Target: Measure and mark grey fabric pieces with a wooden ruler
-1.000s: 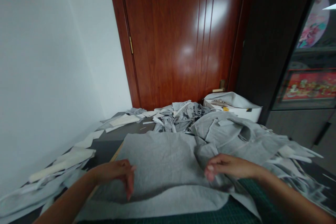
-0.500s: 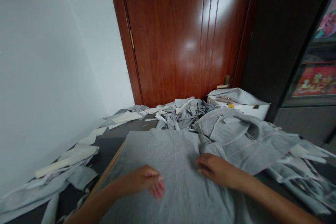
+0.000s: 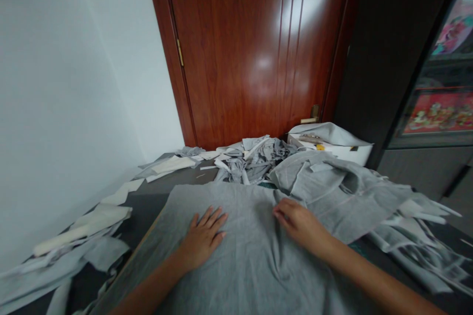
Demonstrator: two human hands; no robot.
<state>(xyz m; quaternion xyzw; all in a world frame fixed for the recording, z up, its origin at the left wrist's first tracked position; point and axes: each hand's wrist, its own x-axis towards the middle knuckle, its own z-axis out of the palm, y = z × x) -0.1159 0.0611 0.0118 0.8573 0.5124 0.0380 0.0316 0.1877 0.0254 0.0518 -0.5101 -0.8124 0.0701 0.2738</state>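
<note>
A large piece of grey cloth is spread over the work surface in front of me. My left hand lies flat on it, fingers spread. On the right part of the cloth, my right hand is closed, with fingers curled at the fabric near its far right side. Creases run through the cloth beneath and in front of that hand. The right fingertips are partly turned away from view. Just beyond my right hand is a heap of grey cloth pieces.
Grey fabric scraps are piled at the back of the dark table. Cream and grey strips lie along the left wall. A white box stands back right, before a brown door and dark cabinet.
The cloth's near edge, folded back earlier, has come down towards me. My left hand has gone from hovering to lying flat on the cloth. My right hand has moved slightly away from me.
</note>
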